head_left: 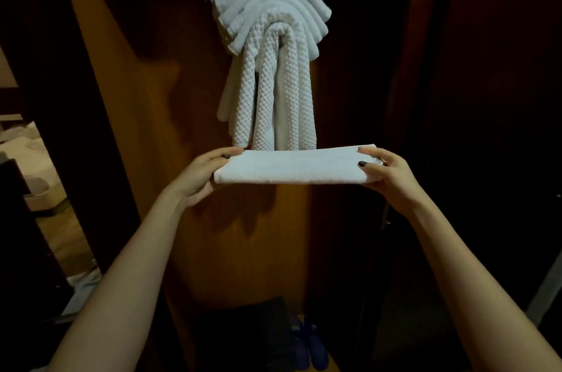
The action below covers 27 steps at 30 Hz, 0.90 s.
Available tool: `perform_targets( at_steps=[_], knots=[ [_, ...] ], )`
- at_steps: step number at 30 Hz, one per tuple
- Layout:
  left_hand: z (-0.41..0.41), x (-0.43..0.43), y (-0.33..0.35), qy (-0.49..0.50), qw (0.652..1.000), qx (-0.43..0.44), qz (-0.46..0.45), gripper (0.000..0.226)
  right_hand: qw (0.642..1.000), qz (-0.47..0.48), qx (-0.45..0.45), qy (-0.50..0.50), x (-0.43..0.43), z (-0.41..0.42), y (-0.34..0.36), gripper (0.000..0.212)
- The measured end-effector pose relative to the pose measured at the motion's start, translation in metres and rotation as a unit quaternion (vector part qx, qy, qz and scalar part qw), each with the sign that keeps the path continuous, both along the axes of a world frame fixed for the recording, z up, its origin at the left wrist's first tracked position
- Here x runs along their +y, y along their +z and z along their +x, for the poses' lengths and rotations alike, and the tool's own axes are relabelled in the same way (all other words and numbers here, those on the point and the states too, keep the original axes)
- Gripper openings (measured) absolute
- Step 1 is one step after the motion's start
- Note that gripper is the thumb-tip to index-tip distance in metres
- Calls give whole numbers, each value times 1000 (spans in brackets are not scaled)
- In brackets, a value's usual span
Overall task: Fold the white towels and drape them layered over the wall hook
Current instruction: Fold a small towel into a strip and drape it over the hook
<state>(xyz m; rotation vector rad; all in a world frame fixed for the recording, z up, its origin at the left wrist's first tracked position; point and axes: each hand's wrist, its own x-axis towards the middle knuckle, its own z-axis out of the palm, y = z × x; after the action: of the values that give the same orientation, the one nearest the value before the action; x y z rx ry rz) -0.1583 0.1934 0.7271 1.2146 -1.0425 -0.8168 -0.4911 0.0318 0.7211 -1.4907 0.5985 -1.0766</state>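
- Folded towel: a flat white terry slab, held level mid-frame, just below the hanging stack.
- Left hand at its 9 o'clock, grip pinching the soft end; right hand at 3 o'clock, grip pinching likewise.
- At 12 o'clock, draped towels: smooth arched bands over long waffle-knit strips, against a brown wooden panel.
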Motion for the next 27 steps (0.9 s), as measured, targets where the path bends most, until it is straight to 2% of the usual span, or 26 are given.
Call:
perform_targets(
  at_steps=[3,7,12,17,22,27],
  knots=[
    [-1,-1,27,-8,1000,-18,-20,24,1000,-22,5,15,-12,2,30,28],
    [4,-8,79,4,996,-23,-84,36,997,-63,-7,52,-35,16,91,29],
    [22,-20,143,29,988,-53,-141,40,988,-90,-44,115,-62,35,164,29],
    [42,-43,198,57,974,-76,-204,40,978,-99,-83,166,-87,58,220,43],
    [66,-71,244,56,968,-90,-227,33,972,-124,-106,167,-123,82,269,29],
    [90,-104,282,71,958,-96,-260,35,964,-152,-122,182,-161,112,307,37]
  ],
)
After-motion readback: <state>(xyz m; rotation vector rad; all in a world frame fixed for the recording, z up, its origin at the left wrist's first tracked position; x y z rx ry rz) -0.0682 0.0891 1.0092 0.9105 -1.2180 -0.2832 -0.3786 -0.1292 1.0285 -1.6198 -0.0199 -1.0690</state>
